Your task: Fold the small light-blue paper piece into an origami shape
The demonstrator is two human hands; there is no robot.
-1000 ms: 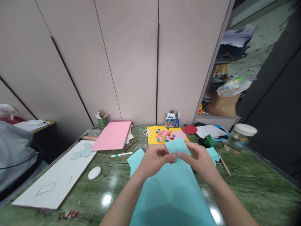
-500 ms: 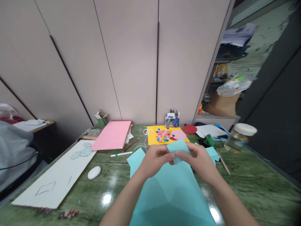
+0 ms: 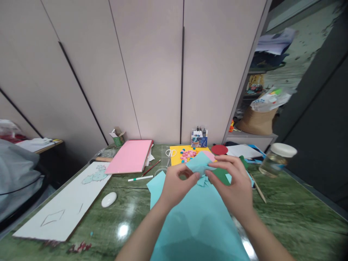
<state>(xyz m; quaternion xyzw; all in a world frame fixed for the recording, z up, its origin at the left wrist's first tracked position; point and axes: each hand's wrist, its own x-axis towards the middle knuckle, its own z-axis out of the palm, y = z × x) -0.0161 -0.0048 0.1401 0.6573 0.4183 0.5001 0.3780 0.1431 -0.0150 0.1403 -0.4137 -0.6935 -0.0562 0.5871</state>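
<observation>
Between my two hands is a small piece of light blue paper (image 3: 199, 162), folded or creased near its lower right. My left hand (image 3: 178, 183) pinches its lower left edge between thumb and fingers. On the right side, the thumb and fingertips of my right hand (image 3: 235, 181) grip the paper's fold. Below them lies a large light blue sheet (image 3: 198, 221), with small blue paper pieces (image 3: 203, 181) on its far part. Some green paper (image 3: 223, 176) shows behind my right hand.
White scissors (image 3: 170, 154) lie beside yellow paper (image 3: 175, 156) bearing pink and blue bits. To the left are a pink folder (image 3: 132, 156), a green-white marker (image 3: 140, 178), a white oval object (image 3: 109, 199) and a drawing sheet (image 3: 70, 199). A lidded jar (image 3: 276, 161) stands right.
The small blue paper has turned and shifted slightly left and up, and a fold now shows. My right hand's fingers have opened out and regripped. Small blue pieces below have come into view.
</observation>
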